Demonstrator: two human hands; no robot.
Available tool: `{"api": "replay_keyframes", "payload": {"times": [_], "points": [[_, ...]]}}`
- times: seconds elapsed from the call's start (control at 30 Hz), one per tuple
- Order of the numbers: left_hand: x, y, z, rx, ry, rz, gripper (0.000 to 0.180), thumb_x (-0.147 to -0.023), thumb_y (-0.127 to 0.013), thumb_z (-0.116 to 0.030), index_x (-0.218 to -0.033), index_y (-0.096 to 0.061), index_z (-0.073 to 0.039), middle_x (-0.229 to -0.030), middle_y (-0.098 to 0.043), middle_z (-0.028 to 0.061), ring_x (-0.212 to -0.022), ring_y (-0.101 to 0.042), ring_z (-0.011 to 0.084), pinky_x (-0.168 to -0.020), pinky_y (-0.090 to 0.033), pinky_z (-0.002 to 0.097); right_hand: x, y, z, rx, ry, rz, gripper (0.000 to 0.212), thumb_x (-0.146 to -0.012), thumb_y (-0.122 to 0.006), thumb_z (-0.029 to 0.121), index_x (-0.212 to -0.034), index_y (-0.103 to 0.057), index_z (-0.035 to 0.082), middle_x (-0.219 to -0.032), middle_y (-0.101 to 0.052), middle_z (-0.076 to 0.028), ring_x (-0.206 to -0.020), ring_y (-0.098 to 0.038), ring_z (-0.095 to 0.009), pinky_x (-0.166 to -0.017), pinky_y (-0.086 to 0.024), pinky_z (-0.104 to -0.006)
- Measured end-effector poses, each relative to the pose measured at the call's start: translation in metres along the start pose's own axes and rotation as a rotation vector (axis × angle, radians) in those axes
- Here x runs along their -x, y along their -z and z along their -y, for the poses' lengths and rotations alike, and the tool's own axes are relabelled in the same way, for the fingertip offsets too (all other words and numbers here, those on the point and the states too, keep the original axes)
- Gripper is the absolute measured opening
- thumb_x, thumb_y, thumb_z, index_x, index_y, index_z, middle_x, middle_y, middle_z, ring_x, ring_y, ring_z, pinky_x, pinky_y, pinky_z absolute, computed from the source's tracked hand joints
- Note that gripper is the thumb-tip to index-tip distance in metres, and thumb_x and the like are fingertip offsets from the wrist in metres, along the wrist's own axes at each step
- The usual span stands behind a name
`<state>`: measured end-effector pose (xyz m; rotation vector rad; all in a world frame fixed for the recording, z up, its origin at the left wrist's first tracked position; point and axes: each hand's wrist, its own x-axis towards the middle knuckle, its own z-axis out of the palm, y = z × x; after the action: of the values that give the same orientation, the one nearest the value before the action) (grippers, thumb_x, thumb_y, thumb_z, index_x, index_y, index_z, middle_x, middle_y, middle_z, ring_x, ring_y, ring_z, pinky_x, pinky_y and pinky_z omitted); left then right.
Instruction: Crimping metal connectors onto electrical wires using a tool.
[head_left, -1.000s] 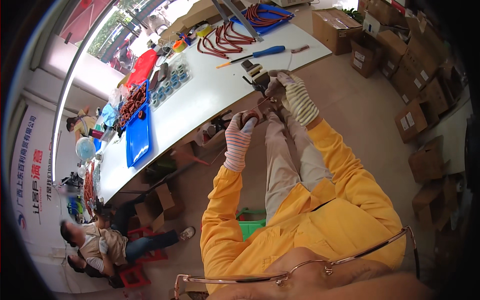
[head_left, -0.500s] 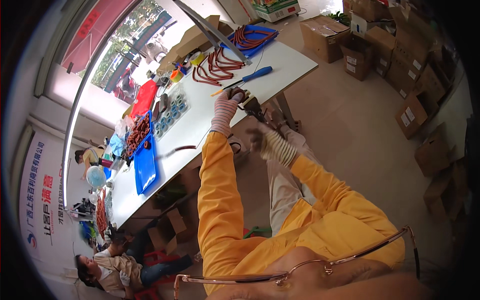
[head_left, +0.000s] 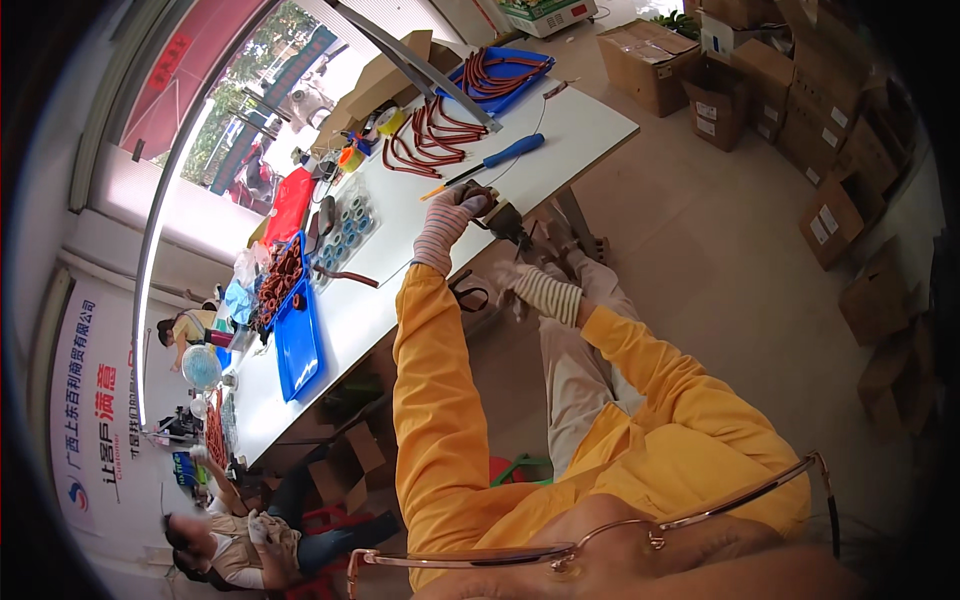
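Observation:
My left hand point(head_left: 447, 222), in a striped glove, is at the table's near right edge. Its fingers are closed at a small dark device point(head_left: 506, 221) mounted at that edge; what they pinch is hidden. Just below the device is my right hand point(head_left: 540, 289), also in a striped glove. Its fingers are blurred, so their grip cannot be told. A screwdriver point(head_left: 513, 150) with a blue handle lies beyond my left hand. Off to the left, a short reddish-brown tube point(head_left: 352, 277) rests on the white table point(head_left: 390, 235).
Reddish-brown tubes point(head_left: 428, 135) lie across the table, with more in a blue tray point(head_left: 520, 85). Another blue tray point(head_left: 298, 350) adjoins a pile of brown rings point(head_left: 280, 283). Cardboard boxes point(head_left: 650, 65) stand at the right. A co-worker point(head_left: 235, 545) sits at the lower left.
The short tube on the table has moved left and away from me and now lies still. My right hand has shifted slightly beneath the device. The seated co-worker has raised a hand.

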<state>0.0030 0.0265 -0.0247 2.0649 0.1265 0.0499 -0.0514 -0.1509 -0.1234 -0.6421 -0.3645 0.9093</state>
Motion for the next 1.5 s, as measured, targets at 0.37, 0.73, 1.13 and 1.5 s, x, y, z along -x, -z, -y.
{"api": "replay_keyframes", "payload": {"times": [0.37,0.73,1.13,1.5], "points": [[-0.009,-0.010,0.000,-0.252,-0.053,0.002,0.032,-0.079,-0.065,-0.014,-0.110,-0.061,-0.005,-0.097,-0.066,0.0068,-0.087,-0.060,0.0150,-0.081,-0.046,0.0267,-0.008,-0.004,0.042,0.750,0.501,-0.278,0.028,-0.087,-0.056,0.024,-0.108,-0.056,0.006,-0.089,-0.063,-0.002,-0.068,-0.058,-0.018,-0.065,-0.049,-0.0301],[-0.010,-0.032,-0.029,-0.375,-0.058,0.056,0.028,-0.079,-0.066,-0.012,-0.106,-0.063,-0.004,-0.091,-0.066,0.0033,-0.083,-0.059,0.0108,-0.077,-0.047,0.0246,-0.027,0.105,-0.001,1.450,0.333,-1.012,0.024,-0.091,-0.047,0.022,-0.103,-0.056,0.004,-0.077,-0.062,-0.006,-0.065,-0.058,-0.016,-0.062,-0.049,-0.0289],[-0.005,-0.023,-0.011,-0.586,-0.119,-0.083,0.027,-0.077,-0.066,-0.014,-0.103,-0.065,-0.005,-0.089,-0.067,0.0068,-0.082,-0.062,0.0158,-0.076,-0.049,0.0275,-0.006,0.081,0.024,1.021,0.296,-0.574,0.021,-0.086,-0.055,0.017,-0.100,-0.057,0.001,-0.090,-0.062,-0.014,-0.079,-0.060,-0.027,-0.073,-0.049,-0.0346],[-0.006,-0.032,-0.007,-0.597,-0.121,-0.117,0.025,-0.077,-0.065,-0.014,-0.101,-0.065,-0.006,-0.088,-0.067,0.0058,-0.080,-0.061,0.0136,-0.075,-0.048,0.0264,-0.010,0.038,-0.009,1.407,0.520,-0.296,0.033,-0.085,-0.054,0.031,-0.101,-0.059,0.003,-0.093,-0.065,-0.015,-0.089,-0.061,-0.033,-0.082,-0.046,-0.0416]]}}
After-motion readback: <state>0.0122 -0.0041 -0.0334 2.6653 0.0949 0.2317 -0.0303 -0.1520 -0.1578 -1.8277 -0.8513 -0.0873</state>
